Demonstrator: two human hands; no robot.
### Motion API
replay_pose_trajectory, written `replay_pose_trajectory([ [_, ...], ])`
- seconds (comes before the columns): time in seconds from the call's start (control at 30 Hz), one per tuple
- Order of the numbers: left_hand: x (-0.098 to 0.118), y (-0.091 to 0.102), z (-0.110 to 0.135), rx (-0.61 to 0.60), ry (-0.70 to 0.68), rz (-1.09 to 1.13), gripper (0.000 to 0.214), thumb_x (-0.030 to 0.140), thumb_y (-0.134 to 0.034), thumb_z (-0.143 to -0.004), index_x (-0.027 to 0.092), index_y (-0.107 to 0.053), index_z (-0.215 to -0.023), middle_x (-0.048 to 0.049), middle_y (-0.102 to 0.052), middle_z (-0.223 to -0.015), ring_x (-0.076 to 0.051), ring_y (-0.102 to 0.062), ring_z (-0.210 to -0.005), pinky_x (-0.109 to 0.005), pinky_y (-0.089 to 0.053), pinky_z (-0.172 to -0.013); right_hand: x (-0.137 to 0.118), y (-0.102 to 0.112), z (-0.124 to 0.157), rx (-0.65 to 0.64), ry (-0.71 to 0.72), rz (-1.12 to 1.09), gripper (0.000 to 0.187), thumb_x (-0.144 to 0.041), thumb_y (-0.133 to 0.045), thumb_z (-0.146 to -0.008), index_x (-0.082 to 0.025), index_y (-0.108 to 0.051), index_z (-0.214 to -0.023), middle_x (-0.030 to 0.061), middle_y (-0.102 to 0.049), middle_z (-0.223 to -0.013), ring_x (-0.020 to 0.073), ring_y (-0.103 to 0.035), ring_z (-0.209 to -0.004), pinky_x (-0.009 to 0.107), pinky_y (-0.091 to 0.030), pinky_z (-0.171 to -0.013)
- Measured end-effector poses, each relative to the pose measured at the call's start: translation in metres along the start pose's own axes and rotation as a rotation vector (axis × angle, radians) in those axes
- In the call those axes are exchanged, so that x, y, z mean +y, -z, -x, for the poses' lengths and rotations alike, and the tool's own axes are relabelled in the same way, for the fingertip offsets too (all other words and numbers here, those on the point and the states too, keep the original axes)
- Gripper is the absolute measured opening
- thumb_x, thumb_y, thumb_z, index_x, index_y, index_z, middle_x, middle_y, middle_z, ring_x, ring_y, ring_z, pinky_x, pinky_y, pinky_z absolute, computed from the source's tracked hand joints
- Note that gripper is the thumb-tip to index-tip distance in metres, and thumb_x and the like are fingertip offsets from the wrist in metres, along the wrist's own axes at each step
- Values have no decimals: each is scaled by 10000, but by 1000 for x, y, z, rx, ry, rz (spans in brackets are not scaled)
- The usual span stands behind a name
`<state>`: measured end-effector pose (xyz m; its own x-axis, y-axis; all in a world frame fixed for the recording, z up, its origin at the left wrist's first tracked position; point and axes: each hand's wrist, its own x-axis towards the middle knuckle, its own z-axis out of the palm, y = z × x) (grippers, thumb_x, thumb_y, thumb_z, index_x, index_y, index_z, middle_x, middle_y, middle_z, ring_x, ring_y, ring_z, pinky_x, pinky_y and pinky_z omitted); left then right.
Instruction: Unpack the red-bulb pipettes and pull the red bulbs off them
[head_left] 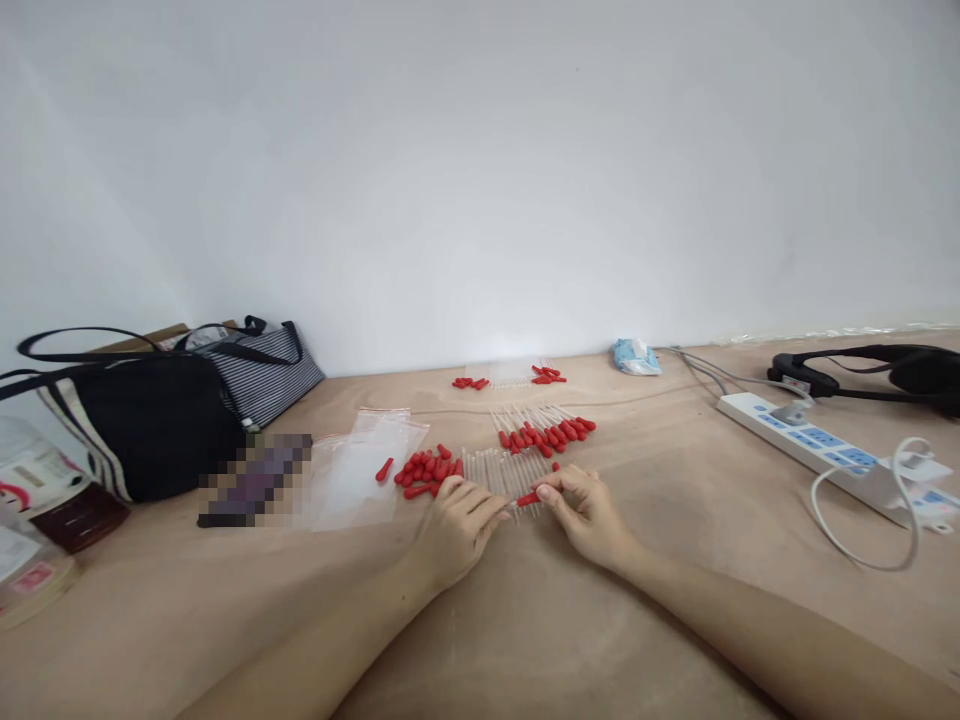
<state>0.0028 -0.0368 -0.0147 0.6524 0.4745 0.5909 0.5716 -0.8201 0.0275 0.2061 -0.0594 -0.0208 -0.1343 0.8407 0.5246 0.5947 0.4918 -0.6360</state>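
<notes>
My right hand (pixel 585 510) pinches a red rubber dropper bulb (pixel 528 499) between thumb and fingers. My left hand (pixel 461 525) is closed around a thin glass dropper tube (pixel 514 507), mostly hidden by its fingers, whose end meets the bulb's narrow mouth. Just beyond both hands lies a row of bare glass tubes (pixel 499 468), side by side. A heap of loose red bulbs (pixel 426 468) sits to the left of that row. Behind it are several droppers (pixel 547 430) with red bulbs fitted on their tubes, bulbs toward me.
Clear plastic bags (pixel 360 480) lie left of the bulbs, near a blurred-out flat object (pixel 259 485). Further left stand a black bag (pixel 165 430) and bottles (pixel 56 490). A power strip (pixel 817 445) with cables, a headset (pixel 862 372) and a tissue pack (pixel 636 357) are on the right.
</notes>
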Motion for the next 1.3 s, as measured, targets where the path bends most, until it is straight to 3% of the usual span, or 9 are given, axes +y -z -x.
replay_pose_trajectory([
  [0.17, 0, -1, 2, -2, -36, -39, 238, 231, -364, -901, 173, -590, -852, -24, -593, -690, -141, -494, -646, -297, -328, -644, -6, 2, -1, -92, 222, 172, 210, -408, -502, -822, -256, -636, -874, 8, -627, -780, 155, -511, -769, 361, -260, -803],
  [0.3, 1, 4, 2, -15, -98, -45, 266, 218, -353, -900, 169, -575, -762, -13, -561, -646, -131, -459, -610, -290, -305, -638, 0, 2, 3, -94, 386, 302, 201, -351, -471, -851, -261, -651, -847, -3, -612, -652, 146, -474, -721, 388, -206, -827],
  [0.6, 4, 7, 3, 27, -163, 0, 271, 159, -345, -887, 157, -540, -699, -4, -538, -601, -116, -453, -571, -266, -317, -596, 5, 10, 8, -109, 443, 216, 220, -294, -453, -824, -200, -578, -669, -25, -541, -578, 125, -461, -668, 378, -218, -812],
  [0.7, -8, 11, 9, 79, -75, -20, 264, 169, -349, -888, 157, -549, -717, -13, -547, -622, -120, -475, -583, -247, -354, -577, 22, 25, 3, 0, 305, 278, 294, -305, -416, -824, -178, -517, -579, -16, -506, -544, 125, -467, -625, 361, -262, -773],
  [0.77, -15, 12, 13, 100, -1, -40, 236, 173, -355, -889, 157, -569, -790, -17, -554, -661, -118, -502, -605, -226, -391, -580, 37, 33, -2, 97, 128, 301, 278, -343, -413, -835, -186, -558, -658, -9, -547, -588, 126, -489, -608, 338, -289, -730],
  [0.87, -21, 10, 12, 110, 82, -84, 258, 136, -336, -876, 149, -557, -1006, -53, -565, -821, -125, -554, -719, -218, -444, -660, 51, 34, -11, 92, -58, 250, 293, -417, -403, -835, -207, -607, -855, 4, -605, -667, 131, -516, -574, 288, -335, -629],
  [0.97, -22, 3, 4, 123, 148, -132, 363, 73, -318, -834, 136, -492, -1146, -80, -540, -921, -131, -566, -761, -226, -464, -688, 51, 26, -17, 82, -232, 236, 368, -490, -400, -815, -195, -608, -890, 10, -620, -647, 143, -535, -543, 263, -336, -546],
  [1.17, -27, -5, -11, 110, 182, -140, 225, 110, -355, -833, 155, -548, -939, -45, -563, -784, -155, -569, -707, -259, -474, -650, 42, 24, -19, 182, -272, 377, 374, -516, -399, -803, -214, -607, -883, -17, -628, -620, 142, -567, -571, 312, -309, -698],
  [1.3, -25, -7, -12, 65, 137, -63, 161, 138, -379, -833, 162, -539, -832, -38, -575, -750, -150, -569, -691, -263, -480, -654, 49, 31, -27, 226, -276, 414, 319, -458, -405, -804, -215, -612, -817, -18, -632, -657, 131, -559, -586, 307, -282, -695],
])
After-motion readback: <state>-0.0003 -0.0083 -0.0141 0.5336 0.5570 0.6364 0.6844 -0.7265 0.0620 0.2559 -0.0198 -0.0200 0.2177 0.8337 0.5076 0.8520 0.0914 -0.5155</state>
